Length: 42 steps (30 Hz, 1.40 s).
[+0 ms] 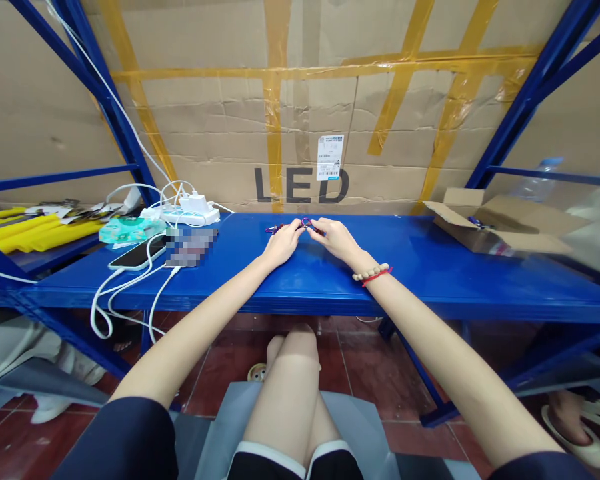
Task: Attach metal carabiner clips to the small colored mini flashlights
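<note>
Over the middle of the blue table, my left hand [282, 244] and my right hand [337, 238] meet with fingers pinched. Both are closed on a small purple looped item [307, 221], whose round loop shows between the fingertips. A thin purple end with a shiny tip [271, 230] sticks out to the left of my left hand. Fingers cover most of the item, so its exact kind cannot be made out. A beaded bracelet [370, 273] and a red string are on my right wrist.
On the left are a phone [139, 253], a blurred-out flat object [193, 247], white cables, a power strip [193, 212], a teal pack [127, 231] and yellow packets [45, 232]. An open cardboard box [510, 223] stands right. Taped cardboard [220, 133] backs the blue table [410, 287].
</note>
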Each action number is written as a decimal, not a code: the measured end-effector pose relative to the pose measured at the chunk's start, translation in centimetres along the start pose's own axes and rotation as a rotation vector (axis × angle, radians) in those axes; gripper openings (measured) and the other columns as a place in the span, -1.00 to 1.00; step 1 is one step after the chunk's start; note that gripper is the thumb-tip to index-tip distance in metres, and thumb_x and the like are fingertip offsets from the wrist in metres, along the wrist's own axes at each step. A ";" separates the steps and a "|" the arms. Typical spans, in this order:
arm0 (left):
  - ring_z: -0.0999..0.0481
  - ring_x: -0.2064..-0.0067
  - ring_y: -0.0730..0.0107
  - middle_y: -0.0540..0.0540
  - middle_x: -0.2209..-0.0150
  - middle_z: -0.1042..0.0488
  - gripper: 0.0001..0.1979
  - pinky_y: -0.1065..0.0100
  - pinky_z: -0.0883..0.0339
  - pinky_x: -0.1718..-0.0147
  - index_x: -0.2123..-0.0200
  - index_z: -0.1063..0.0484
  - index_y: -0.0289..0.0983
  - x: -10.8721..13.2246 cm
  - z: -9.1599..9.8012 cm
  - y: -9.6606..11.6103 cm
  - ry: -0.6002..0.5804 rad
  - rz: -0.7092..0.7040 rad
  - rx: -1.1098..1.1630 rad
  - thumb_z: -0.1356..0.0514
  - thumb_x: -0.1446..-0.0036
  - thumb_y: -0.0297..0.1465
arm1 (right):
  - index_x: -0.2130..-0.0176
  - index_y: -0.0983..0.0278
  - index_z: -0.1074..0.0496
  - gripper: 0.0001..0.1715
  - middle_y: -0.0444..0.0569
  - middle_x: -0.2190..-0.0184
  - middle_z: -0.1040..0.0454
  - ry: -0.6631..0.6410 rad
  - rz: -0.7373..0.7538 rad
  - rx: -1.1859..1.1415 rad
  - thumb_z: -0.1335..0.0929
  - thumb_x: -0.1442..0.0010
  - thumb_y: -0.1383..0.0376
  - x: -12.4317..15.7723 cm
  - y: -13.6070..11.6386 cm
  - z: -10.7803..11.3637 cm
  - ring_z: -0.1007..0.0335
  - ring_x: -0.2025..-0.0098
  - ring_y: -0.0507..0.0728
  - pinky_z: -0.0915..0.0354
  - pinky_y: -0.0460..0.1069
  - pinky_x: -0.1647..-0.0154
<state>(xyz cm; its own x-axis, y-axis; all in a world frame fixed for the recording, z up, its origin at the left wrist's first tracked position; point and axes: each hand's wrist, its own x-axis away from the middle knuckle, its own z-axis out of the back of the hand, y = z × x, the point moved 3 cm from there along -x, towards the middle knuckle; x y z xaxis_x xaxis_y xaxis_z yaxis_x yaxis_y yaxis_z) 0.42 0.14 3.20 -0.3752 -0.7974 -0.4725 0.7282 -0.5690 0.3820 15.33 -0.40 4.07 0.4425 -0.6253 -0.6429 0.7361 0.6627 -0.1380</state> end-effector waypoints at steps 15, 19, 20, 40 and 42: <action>-0.50 0.28 0.27 -0.08 0.36 -0.48 -0.76 0.34 -0.28 0.28 0.18 -0.29 -0.21 0.0 -0.3 0.0 -0.031 -0.010 0.008 0.14 -0.33 -0.33 | -0.10 0.37 -0.33 -0.58 0.12 0.15 -0.48 -0.084 -0.047 0.039 -0.20 -0.30 0.28 0.0 -0.2 -0.4 -0.40 0.22 0.14 -0.22 -0.04 0.24; -0.48 0.39 0.33 0.00 0.48 -0.45 -0.77 0.36 -0.29 0.30 0.12 -0.23 -0.21 0.0 -0.4 -0.3 -0.033 0.031 0.098 0.15 -0.34 -0.30 | -0.04 0.33 -0.37 -0.62 0.13 0.12 -0.46 -0.083 -0.025 0.022 -0.16 -0.34 0.27 0.0 0.0 -0.7 -0.38 0.15 0.15 -0.22 -0.05 0.20; -0.47 0.41 0.35 0.03 0.50 -0.43 -0.77 0.37 -0.29 0.31 0.11 -0.22 -0.20 -0.1 -0.5 -0.5 -0.028 0.034 0.121 0.15 -0.34 -0.30 | -0.02 0.33 -0.38 -0.61 0.12 0.14 -0.46 -0.090 -0.018 0.018 -0.14 -0.35 0.26 0.0 0.1 -0.8 -0.37 0.16 0.14 -0.21 -0.05 0.19; -0.45 0.47 0.46 0.09 0.60 -0.36 -0.71 0.45 -0.30 0.30 0.01 -0.29 -0.26 -0.9 -1.2 -1.5 -0.010 -0.049 0.261 0.12 -0.31 -0.38 | -0.17 0.25 -0.30 -0.51 0.03 0.25 -0.40 -0.059 -0.021 -0.097 -0.16 -0.33 0.19 -0.1 1.1 -1.3 -0.34 0.21 0.12 -0.24 -0.02 0.18; -0.45 0.48 0.45 0.09 0.61 -0.35 -0.70 0.44 -0.30 0.30 -0.01 -0.29 -0.26 -0.8 -1.2 -1.5 -0.009 -0.042 0.240 0.12 -0.31 -0.39 | -0.15 0.30 -0.33 -0.52 0.03 0.28 -0.41 -0.055 -0.011 -0.142 -0.17 -0.32 0.21 -0.2 1.2 -1.5 -0.33 0.25 0.11 -0.24 -0.02 0.18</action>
<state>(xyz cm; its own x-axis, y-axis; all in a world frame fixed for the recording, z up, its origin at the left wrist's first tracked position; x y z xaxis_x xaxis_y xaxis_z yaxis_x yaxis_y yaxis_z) 0.31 1.87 2.08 -0.4085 -0.7730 -0.4854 0.5552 -0.6325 0.5401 15.32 1.17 2.92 0.4645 -0.6521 -0.5991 0.6631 0.7046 -0.2528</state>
